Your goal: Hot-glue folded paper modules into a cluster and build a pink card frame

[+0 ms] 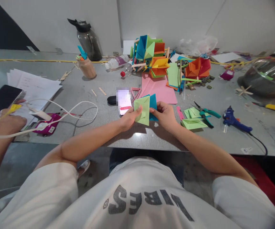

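My left hand (129,118) and my right hand (165,115) hold a folded paper piece between them just above the grey table's (85,133) near edge. The piece joins a light green folded unit (143,110) with a blue one (153,102) behind it. My left thumb presses the green face; my right fingers pinch the blue side. A phone with a lit screen (124,101) lies right behind the piece. Pink paper sheets (158,89) lie beyond it.
Folded green units (192,118), teal pliers (206,114) and a blue glue gun (232,119) lie to the right. Coloured paper models (151,52) stand at the back, beside a dark bottle (88,39). A metal bowl (266,78) sits far right. Another person's hand (7,122) holds a phone at left, near white cables (63,111).
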`<state>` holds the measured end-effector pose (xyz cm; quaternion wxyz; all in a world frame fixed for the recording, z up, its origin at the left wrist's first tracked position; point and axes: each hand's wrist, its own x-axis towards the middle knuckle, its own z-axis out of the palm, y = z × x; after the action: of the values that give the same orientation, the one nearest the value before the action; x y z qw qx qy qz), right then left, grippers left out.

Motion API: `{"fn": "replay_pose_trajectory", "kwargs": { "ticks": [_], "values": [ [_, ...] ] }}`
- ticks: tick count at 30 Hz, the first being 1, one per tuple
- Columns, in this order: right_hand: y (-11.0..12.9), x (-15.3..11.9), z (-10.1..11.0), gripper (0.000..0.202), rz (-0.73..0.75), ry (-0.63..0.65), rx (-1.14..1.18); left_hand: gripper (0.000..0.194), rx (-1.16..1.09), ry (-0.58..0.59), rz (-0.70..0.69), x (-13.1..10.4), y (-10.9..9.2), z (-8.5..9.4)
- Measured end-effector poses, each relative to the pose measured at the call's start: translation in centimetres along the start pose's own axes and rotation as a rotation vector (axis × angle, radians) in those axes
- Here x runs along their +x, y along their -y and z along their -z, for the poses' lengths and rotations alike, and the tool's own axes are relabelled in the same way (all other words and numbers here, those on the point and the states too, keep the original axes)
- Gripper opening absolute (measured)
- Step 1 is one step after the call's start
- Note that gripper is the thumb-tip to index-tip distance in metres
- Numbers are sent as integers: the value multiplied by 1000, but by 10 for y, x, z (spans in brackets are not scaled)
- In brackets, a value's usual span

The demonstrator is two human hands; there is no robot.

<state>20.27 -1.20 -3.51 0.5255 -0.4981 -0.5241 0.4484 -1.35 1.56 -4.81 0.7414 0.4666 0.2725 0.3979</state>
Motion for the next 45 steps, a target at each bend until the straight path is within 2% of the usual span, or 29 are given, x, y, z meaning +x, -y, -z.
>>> {"fn": "replay_pose_trajectory", "kwargs": {
  "ticks": [5,7,9,11,13,15,17,21,27,31,35,42,45],
  "values": [
    [-1,0,-2,50,36,268,-11,69,-7,19,-9,1,4,0],
    [-4,0,-1,44,18,318,-39,68,20,15,-11,3,5,2],
    [-7,-2,-1,39,31,210,-95,70,57,-5,-19,5,4,3],
    [-7,-5,0,37,126,8,-167,76,94,-28,-30,7,3,3],
    [-4,-9,-1,35,218,-84,-231,85,146,-38,-34,8,2,4],
    [0,-13,-3,39,222,-25,-275,89,211,-51,-61,8,3,6],
    [4,-16,-6,49,163,33,-290,92,265,-41,-95,7,5,7],
    [5,-15,-11,64,75,3,-221,98,268,117,-22,3,7,5],
    [7,-12,-7,58,25,-11,-140,98,166,291,43,-2,0,0],
    [11,-12,-6,59,12,-29,-56,81,-17,286,99,0,2,5],
    [11,-13,-8,61,34,-42,-28,75,-43,269,99,1,5,7],
    [16,-20,-9,68,58,-42,-139,71,-46,286,95,-1,0,4],
    [16,-22,-7,66,94,-71,-293,66,-54,238,103,1,2,6]
  ]
}}
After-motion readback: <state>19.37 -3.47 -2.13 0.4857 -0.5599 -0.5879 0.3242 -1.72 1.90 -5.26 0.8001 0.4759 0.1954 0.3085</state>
